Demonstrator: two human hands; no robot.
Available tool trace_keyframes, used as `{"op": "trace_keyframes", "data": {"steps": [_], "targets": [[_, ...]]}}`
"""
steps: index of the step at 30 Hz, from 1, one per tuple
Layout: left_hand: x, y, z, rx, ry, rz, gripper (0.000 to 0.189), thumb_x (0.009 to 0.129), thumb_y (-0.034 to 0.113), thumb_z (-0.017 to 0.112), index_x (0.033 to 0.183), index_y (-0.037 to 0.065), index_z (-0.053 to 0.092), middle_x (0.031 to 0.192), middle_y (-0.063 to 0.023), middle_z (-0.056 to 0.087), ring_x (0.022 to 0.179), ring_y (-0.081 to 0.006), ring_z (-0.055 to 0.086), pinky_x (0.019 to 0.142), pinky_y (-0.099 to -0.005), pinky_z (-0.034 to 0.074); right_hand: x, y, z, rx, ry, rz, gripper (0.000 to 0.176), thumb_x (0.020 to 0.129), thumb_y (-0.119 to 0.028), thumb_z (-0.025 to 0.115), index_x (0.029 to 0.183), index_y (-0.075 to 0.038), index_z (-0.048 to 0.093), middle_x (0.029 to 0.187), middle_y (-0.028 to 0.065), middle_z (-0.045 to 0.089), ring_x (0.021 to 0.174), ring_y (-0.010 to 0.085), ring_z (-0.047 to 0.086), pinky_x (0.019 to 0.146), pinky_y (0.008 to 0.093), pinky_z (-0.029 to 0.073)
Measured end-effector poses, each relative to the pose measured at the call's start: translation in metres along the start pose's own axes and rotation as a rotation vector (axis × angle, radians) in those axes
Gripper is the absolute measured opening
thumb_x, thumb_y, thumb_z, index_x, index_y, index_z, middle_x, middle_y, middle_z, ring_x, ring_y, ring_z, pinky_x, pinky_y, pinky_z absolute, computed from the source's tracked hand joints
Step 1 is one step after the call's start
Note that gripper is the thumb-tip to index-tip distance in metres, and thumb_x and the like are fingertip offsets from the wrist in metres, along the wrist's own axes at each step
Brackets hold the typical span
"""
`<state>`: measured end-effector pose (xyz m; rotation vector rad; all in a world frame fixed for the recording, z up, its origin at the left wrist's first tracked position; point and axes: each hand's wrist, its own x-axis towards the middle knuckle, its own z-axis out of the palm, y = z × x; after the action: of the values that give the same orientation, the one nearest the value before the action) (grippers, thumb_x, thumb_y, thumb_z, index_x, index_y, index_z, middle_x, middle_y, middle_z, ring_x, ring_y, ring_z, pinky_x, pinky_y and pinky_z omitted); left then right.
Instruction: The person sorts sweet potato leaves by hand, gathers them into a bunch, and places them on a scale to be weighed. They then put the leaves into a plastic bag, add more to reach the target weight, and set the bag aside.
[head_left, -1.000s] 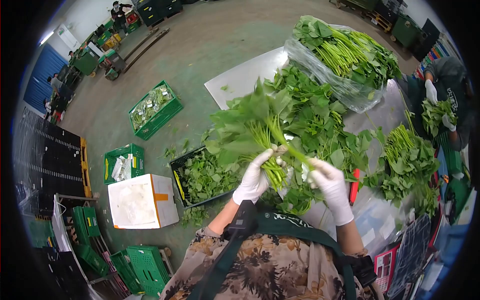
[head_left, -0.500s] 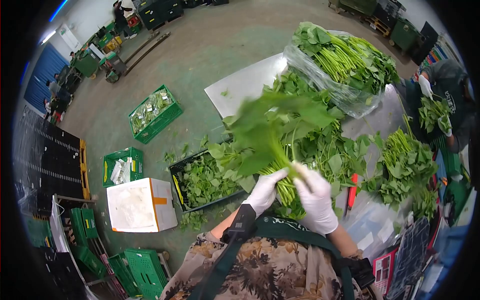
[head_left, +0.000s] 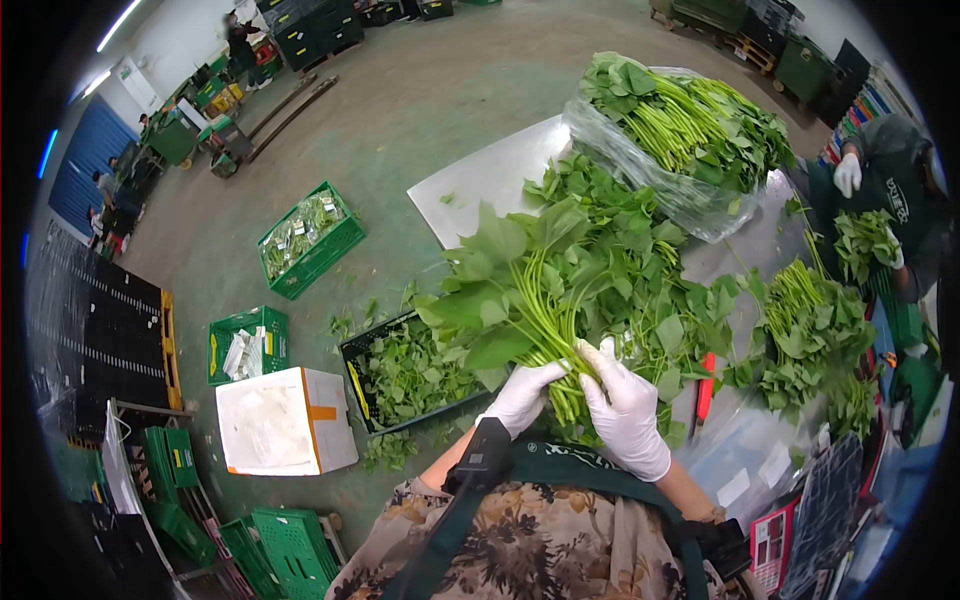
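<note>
In front of my chest is a bunch of long-stemmed leafy greens [head_left: 535, 290], its leaves fanned away from me and its stem ends pointing back. My white-gloved left hand [head_left: 522, 398] is closed around the stems from the left. From the right, my gloved right hand [head_left: 626, 408] has thumb and fingers closed on the same stems. Beyond them, loose greens [head_left: 625, 235] spread over the metal table [head_left: 500, 180]. A red-handled tool [head_left: 706, 388] lies right of my right hand. Below on the left, a black crate [head_left: 365, 395] holds loose leaves.
A plastic bag of greens [head_left: 690, 120] stands at the table's far end, and another heap [head_left: 812, 320] lies right. A co-worker [head_left: 895, 190] holds greens there. A foam box [head_left: 285, 422] and green crates [head_left: 312, 245] sit on the floor at left.
The bunch, blurred and raised before, is now steady, with its leaves spread lower and to the left. The co-worker's upper hand has moved off the greens.
</note>
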<state>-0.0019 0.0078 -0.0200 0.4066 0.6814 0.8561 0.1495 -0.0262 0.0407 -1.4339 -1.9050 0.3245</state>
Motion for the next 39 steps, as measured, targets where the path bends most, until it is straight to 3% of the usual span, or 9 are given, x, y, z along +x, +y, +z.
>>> {"op": "trace_keyframes", "data": {"steps": [6, 9, 15, 18, 24, 27, 33, 39], "targets": [[-0.001, 0.000, -0.002, -0.010, -0.037, 0.029, 0.034, 0.085, 0.009, 0.061, 0.118, 0.003, 0.055, 0.112, -0.0024, 0.059, 0.103, -0.0120, 0.055, 0.091, -0.0281, 0.043, -0.001, -0.002, -0.002, -0.041, -0.024, 0.020, 0.037, 0.081, -0.014, 0.063, 0.118, -0.010, 0.059, 0.075, 0.0085, 0.059, 0.059, 0.0260, 0.058, 0.055, 0.0339, 0.047], [-0.003, 0.003, 0.003, -0.042, -0.021, -0.003, 0.035, 0.084, 0.008, 0.061, 0.118, 0.004, 0.054, 0.111, -0.0021, 0.060, 0.103, -0.0120, 0.055, 0.092, -0.0283, 0.043, 0.001, -0.007, -0.006, -0.020, -0.088, 0.100, 0.038, 0.079, -0.002, 0.062, 0.117, -0.007, 0.061, 0.091, 0.0171, 0.065, 0.069, 0.0296, 0.063, 0.062, 0.0345, 0.050], [-0.002, 0.003, 0.005, -0.030, -0.008, -0.012, 0.036, 0.084, 0.009, 0.062, 0.119, 0.004, 0.054, 0.113, -0.0024, 0.059, 0.104, -0.0123, 0.055, 0.092, -0.0284, 0.043, 0.000, -0.006, -0.006, 0.008, -0.074, 0.154, 0.036, 0.080, -0.003, 0.062, 0.116, -0.006, 0.061, 0.095, 0.0186, 0.065, 0.077, 0.0312, 0.065, 0.066, 0.0339, 0.051], [-0.001, 0.002, 0.005, -0.018, -0.035, 0.023, 0.036, 0.084, 0.010, 0.062, 0.119, 0.004, 0.054, 0.113, -0.0024, 0.059, 0.104, -0.0122, 0.055, 0.092, -0.0283, 0.044, -0.002, 0.003, 0.001, -0.045, 0.002, 0.049, 0.037, 0.082, -0.014, 0.062, 0.119, -0.010, 0.059, 0.074, 0.0099, 0.060, 0.059, 0.0277, 0.060, 0.055, 0.0355, 0.048], [-0.002, 0.001, 0.008, -0.076, -0.018, 0.004, 0.037, 0.087, 0.010, 0.061, 0.122, 0.004, 0.051, 0.114, -0.0027, 0.059, 0.104, -0.0122, 0.055, 0.091, -0.0280, 0.044, -0.002, 0.003, 0.004, 0.126, 0.025, 0.167, 0.034, 0.084, -0.011, 0.061, 0.117, -0.007, 0.060, 0.094, 0.0142, 0.067, 0.071, 0.0275, 0.065, 0.064, 0.0326, 0.051], [0.001, -0.004, 0.004, -0.081, -0.014, 0.010, 0.037, 0.089, 0.015, 0.060, 0.123, 0.004, 0.050, 0.115, -0.0031, 0.058, 0.105, -0.0124, 0.055, 0.090, -0.0285, 0.045, -0.003, 0.003, 0.004, 0.280, -0.058, 0.410, 0.032, 0.085, -0.009, 0.060, 0.117, -0.004, 0.059, 0.101, 0.0163, 0.066, 0.077, 0.0266, 0.067, 0.069, 0.0313, 0.052], [0.003, -0.010, 0.001, -0.134, -0.001, 0.006, 0.038, 0.092, 0.022, 0.059, 0.124, 0.004, 0.049, 0.116, -0.0037, 0.058, 0.105, -0.0128, 0.055, 0.090, -0.0296, 0.046, -0.006, 0.019, 0.014, 0.152, 0.057, 0.186, 0.034, 0.086, -0.010, 0.059, 0.119, -0.004, 0.057, 0.097, 0.0148, 0.066, 0.074, 0.0256, 0.066, 0.065, 0.0307, 0.051], [0.012, -0.015, -0.002, -0.068, -0.021, 0.023, 0.032, 0.090, 0.016, 0.061, 0.119, 0.003, 0.053, 0.112, -0.0057, 0.060, 0.103, -0.0140, 0.056, 0.090, -0.0299, 0.046, 0.002, 0.011, -0.003, -0.235, -0.247, -0.063, 0.037, 0.086, -0.014, 0.056, 0.121, -0.003, 0.054, 0.093, 0.0132, 0.064, 0.063, 0.0236, 0.063, 0.057, 0.0334, 0.050]]}}
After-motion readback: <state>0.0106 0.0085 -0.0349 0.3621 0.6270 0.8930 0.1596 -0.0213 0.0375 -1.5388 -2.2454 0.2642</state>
